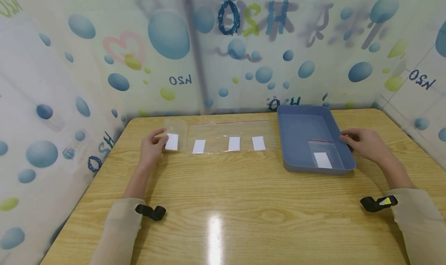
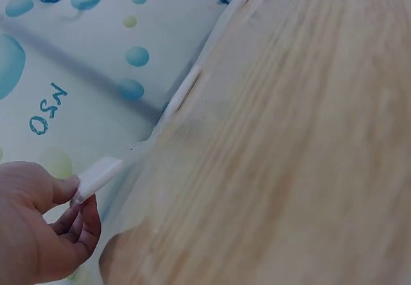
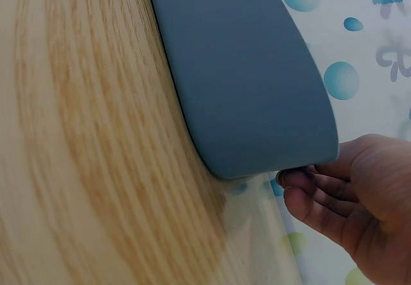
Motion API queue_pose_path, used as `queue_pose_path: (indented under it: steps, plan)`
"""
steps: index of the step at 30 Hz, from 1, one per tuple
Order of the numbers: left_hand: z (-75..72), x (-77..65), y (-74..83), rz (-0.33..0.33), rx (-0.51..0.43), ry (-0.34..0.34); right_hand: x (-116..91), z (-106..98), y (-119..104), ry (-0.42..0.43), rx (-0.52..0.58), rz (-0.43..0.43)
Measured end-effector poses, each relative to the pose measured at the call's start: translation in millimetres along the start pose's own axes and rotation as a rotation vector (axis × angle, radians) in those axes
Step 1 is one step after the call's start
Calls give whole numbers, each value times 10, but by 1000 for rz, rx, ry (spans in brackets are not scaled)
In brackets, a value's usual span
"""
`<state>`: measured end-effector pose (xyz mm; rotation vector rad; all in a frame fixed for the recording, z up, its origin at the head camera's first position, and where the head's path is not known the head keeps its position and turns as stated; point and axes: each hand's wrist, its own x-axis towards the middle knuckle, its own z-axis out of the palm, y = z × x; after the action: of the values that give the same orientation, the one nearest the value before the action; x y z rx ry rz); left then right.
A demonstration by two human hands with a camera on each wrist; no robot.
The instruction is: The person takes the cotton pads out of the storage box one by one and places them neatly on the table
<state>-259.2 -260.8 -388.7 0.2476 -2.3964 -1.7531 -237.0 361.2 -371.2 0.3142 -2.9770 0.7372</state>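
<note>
At the left end of a row of clear plastic zip bags, my left hand (image 1: 152, 146) pinches the leftmost bag (image 1: 175, 125) between thumb and fingers. Inside that bag shows a white card (image 1: 172, 142), tilted up in the left wrist view. My right hand (image 1: 364, 143) grips the right side of a blue-grey tray (image 1: 303, 122), thumb at the rim and fingers curled against the outer wall. One small zip bag (image 1: 321, 146) with a white card (image 1: 322, 160) lies in the tray's front right part.
Between the left hand and the tray lie overlapping clear bags (image 1: 216, 131) with white cards (image 1: 199, 146) in a row. The wooden table (image 1: 244, 203) ends at a wall covering (image 1: 216, 75) printed with blue bubbles. Black wrist cameras (image 1: 151, 212) sit at both sleeves.
</note>
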Motion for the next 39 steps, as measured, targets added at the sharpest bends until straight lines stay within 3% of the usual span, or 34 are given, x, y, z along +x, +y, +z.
queue_pose_path:
  steps: [9,16,25,39]
  plan:
    - [-2,51,-46,-14,24,-14,4,9,2,12,-2,-5]
    - [6,61,-39,-38,109,-24,2,10,12,8,-4,-1]
    - [25,90,-34,-56,151,-32,8,5,8,1,6,7]
    - [26,86,-46,1,266,-19,9,2,12,-9,8,23]
